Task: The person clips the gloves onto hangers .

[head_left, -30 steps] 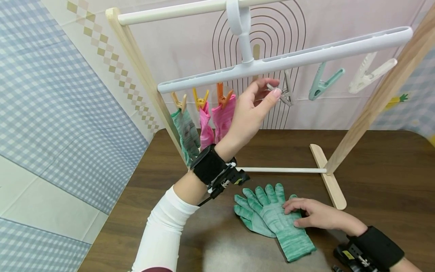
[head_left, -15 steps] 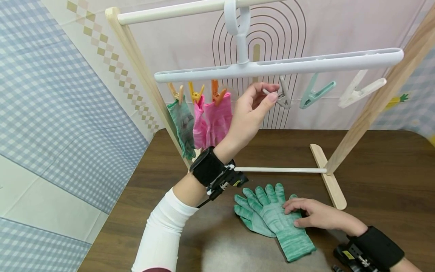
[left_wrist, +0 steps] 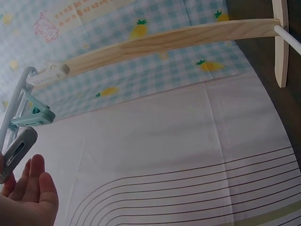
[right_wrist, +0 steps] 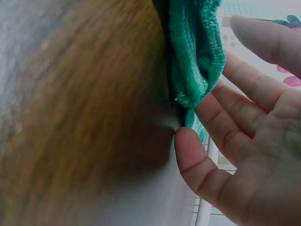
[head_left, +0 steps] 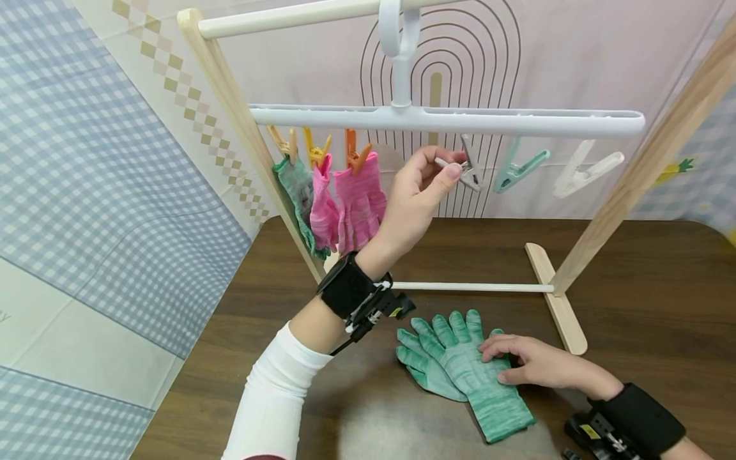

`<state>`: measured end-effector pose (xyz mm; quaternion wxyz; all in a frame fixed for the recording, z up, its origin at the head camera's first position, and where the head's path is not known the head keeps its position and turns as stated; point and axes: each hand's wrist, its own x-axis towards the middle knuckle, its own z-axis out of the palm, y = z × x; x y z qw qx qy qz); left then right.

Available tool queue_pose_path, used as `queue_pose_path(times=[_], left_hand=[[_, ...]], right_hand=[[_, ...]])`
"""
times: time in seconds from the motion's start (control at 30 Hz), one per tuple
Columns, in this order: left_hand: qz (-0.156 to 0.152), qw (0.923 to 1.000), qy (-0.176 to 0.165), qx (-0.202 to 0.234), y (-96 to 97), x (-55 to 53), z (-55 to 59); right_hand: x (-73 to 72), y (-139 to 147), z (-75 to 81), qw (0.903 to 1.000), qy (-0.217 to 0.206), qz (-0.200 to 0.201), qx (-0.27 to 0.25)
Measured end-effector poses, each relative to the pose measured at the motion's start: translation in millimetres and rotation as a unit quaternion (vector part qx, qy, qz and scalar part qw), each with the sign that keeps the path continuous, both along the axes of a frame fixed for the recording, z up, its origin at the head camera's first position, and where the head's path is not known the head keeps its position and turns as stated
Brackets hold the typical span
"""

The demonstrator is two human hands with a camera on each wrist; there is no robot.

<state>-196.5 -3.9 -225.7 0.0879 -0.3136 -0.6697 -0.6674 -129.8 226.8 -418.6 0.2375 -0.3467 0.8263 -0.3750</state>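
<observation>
Levelled just now, the white plastic hanger is seemingly steadied by its grey plastic clothespin, pinched by the left grip; right grip relaxed.

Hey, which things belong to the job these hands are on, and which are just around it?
Seem part of the job:
grey plastic clothespin, pinched by the left hand
two overlapping green knitted gloves, right hand on the upper one
white plastic hanger
pale wooden rack

Probably just surroundings:
blue-and-white checked cloth
pale backdrop with brown arch lines
</observation>
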Motion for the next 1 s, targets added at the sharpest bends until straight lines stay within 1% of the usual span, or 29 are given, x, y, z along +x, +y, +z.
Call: queue_pose_path(times=[0.13, 0.17, 0.37, 0.53, 0.73, 0.77, 0.93, 1.0], left_hand=[[-0.004, 0.9999, -0.007, 0.011, -1.4, 0.6, -1.4], [-0.006, 0.9998, -0.01, 0.018, -1.5, -1.7, -3.7], [-0.022, 0.9984, -0.028, 0.044, -3.9, -1.4, -6.5], [-0.03, 0.9978, -0.024, 0.054, -6.1, -2.6, -9.9], [-0.038, 0.998, -0.008, 0.05, -9.6, -3.5, -13.2], [-0.044, 0.9978, -0.005, 0.05, -10.2, -3.7, -13.5], [-0.059, 0.9966, -0.002, 0.058, -11.7, -3.3, -14.3], [-0.06, 0.9962, -0.004, 0.063, -11.7, -3.2, -14.3]], right_hand=[[0.3, 0, 0.6, 1.0, 0.0, 0.0, 0.0], [0.3, 0, 0.9, 1.0, 0.001, 0.0, 0.001], [0.4, 0, 1.3, 1.0, 0.002, -0.003, 0.003], [0.5, 0, 0.5, 1.0, 0.001, -0.005, -0.001], [0.0, 1, -1.4, 1.0, 0.0, -0.006, -0.007], [-0.1, 1, -1.6, 1.0, -0.001, -0.006, -0.007], [-0.7, 1, -1.6, 0.9999, -0.009, -0.005, -0.01], [-0.6, 1, -1.1, 0.9999, -0.011, -0.005, -0.011]])
